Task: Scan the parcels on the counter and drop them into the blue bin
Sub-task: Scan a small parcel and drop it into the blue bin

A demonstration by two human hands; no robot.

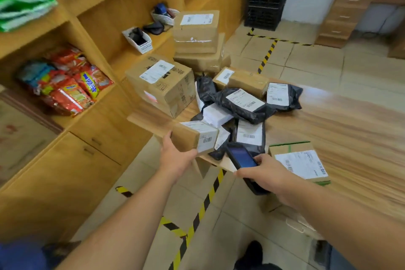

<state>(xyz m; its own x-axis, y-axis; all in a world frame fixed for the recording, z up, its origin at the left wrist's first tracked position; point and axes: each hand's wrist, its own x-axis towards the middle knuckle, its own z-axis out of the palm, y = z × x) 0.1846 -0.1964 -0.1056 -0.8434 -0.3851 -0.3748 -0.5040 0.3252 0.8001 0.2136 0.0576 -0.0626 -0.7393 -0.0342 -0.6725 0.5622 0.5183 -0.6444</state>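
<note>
My left hand grips a small rectangular cardboard box with a white label at the wooden bench's corner, my right hand curls round a dark scanner, its lower end hidden, beside crinkled black mailers and taped cartons.

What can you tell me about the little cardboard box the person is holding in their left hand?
The small box is a plain brown cardboard carton, oblong and closed. A white shipping label with a barcode wraps over its top and the end facing the scanner. The left hand grips its near end, thumb on the left side, holding it at the counter's near edge, beside the pile of black bags. Its underside is hidden.
</note>
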